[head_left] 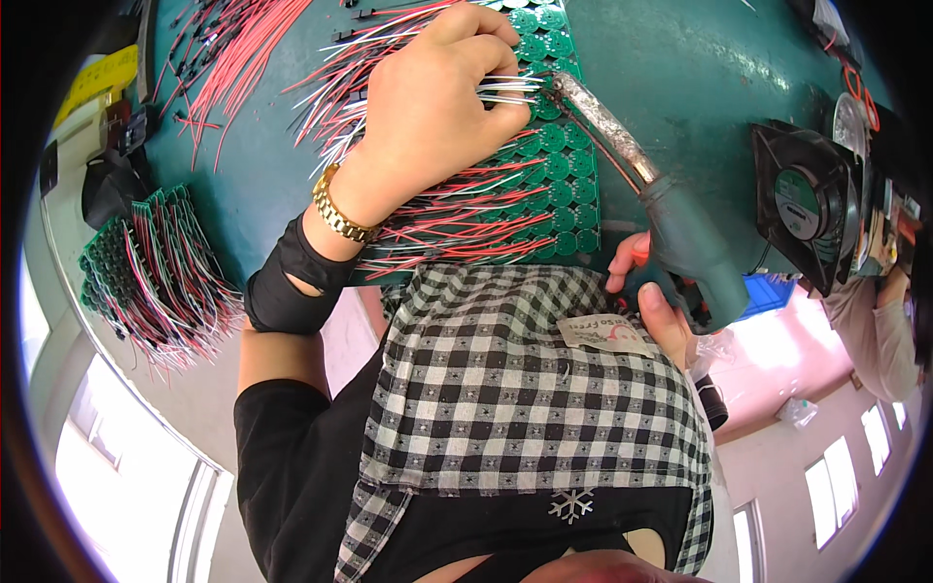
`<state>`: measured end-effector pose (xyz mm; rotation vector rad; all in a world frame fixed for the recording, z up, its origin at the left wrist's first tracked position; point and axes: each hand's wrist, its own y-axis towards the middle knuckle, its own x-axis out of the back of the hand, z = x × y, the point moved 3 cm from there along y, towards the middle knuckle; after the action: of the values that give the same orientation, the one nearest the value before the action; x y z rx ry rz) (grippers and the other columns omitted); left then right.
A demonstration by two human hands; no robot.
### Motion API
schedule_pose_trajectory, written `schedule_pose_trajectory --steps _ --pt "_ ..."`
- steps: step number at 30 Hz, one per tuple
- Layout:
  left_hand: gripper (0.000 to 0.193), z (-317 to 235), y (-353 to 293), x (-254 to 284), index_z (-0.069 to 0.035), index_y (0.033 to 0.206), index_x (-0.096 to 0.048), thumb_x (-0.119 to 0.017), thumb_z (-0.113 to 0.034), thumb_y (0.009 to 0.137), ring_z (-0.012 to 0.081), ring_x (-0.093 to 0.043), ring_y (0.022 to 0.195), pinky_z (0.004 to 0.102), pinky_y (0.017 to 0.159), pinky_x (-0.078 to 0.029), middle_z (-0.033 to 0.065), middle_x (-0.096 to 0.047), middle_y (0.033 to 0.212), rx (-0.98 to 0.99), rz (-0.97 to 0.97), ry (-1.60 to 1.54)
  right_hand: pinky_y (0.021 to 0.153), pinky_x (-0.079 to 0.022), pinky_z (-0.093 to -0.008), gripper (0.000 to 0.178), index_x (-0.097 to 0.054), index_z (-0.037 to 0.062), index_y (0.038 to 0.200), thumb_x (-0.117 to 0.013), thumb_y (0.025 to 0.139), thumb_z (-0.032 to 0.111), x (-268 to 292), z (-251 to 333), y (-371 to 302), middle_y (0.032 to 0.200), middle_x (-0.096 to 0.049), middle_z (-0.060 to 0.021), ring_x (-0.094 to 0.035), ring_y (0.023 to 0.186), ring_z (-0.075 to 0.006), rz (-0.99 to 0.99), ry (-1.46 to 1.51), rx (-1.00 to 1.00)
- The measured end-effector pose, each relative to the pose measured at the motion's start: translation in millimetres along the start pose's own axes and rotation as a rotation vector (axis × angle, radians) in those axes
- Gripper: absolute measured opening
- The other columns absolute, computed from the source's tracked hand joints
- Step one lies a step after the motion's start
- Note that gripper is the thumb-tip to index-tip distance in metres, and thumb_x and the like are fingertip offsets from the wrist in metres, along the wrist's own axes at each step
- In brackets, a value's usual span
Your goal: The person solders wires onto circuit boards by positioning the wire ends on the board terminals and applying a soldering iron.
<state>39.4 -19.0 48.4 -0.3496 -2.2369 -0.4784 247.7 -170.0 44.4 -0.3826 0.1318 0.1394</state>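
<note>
Left hand [437,107]: fingers bent, thumb and fingertips pinching a small group of thin white wires [510,89], their ends pointing right, over a sheet of round green circuit boards [562,194]. Gold metal-link watch [340,209] at this wrist; black fabric band [296,282] on the forearm behind it.

Right hand [669,325]: partly hidden, closed around a dark green-handled soldering tool [695,248]. Its stained metal barrel slants up and left, the tip close to the wire ends; contact cannot be told.

Board sheet lies on a dark green tabletop [671,58], ahead of the black-and-white checked apron [525,389]. Rows of red and white wires [457,214] run left from it, below the left hand.

Upper left: loose bundle of long red wires [243,73]. Left edge: stack of wired green boards [160,272]. Right: square black fan [807,199], well apart from the sheet.
</note>
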Motion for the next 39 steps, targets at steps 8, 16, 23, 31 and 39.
schedule_pose_trajectory --steps 8,16,23,31,39 --pt "0.015 11 -4 -6 -0.006 0.073 -0.06 -0.071 -0.009 0.063 0.0243 -0.062 0.072 0.0329 0.06 -0.051 0.0041 -0.061 0.095 -0.068 -0.042 -0.022 0.077 -0.047 -0.0324 0.037 -0.046 0.0017 0.116 -0.06 0.089 0.023 1 -3 0 0.097 -0.054 -0.0153 -0.055 0.081 -0.0182 0.011 -0.025 0.035" --pt "0.013 10 -6 -10 -0.005 0.078 -0.062 -0.067 -0.008 0.066 0.0227 -0.062 0.077 0.0325 0.066 -0.05 0.0041 -0.062 0.096 -0.021 -0.013 -0.029 0.073 -0.047 -0.0321 0.055 -0.041 0.003 0.128 -0.063 0.087 0.033 4 -20 -19 0.098 -0.055 -0.0155 -0.056 0.083 -0.0194 -0.206 0.148 0.097" --pt "0.014 16 -9 -18 -0.007 0.078 -0.065 -0.069 -0.011 0.065 0.0226 -0.064 0.072 0.034 0.063 -0.053 0.0009 -0.063 0.1 -0.095 -0.086 0.042 0.076 -0.047 -0.0327 0.067 -0.047 0.0035 0.125 -0.074 0.077 0.042 3 -40 -24 0.097 -0.056 -0.0115 -0.056 0.083 -0.0173 -0.229 0.244 0.015" --pt "0.012 20 -16 -10 -0.007 0.076 -0.064 -0.07 -0.012 0.066 0.0222 -0.064 0.073 0.0335 0.063 -0.052 0.0018 -0.064 0.106 -0.103 0.017 -0.118 0.068 -0.05 -0.0329 0.056 -0.047 -0.0011 0.122 -0.067 0.083 0.034 4 -47 -19 0.094 -0.057 -0.017 -0.059 0.074 -0.02 -0.15 0.085 0.276" --pt "0.008 17 -18 -13 -0.004 0.072 -0.063 -0.069 -0.006 0.067 0.0116 -0.058 0.062 0.0243 0.053 -0.046 0.0015 -0.064 0.113 -0.183 0.018 -0.031 0.069 -0.049 -0.0325 0.055 -0.051 0.0031 0.118 -0.069 0.083 0.041 -5 -43 -20 0.095 -0.056 -0.0123 -0.057 0.076 -0.0184 -0.152 0.034 0.116"
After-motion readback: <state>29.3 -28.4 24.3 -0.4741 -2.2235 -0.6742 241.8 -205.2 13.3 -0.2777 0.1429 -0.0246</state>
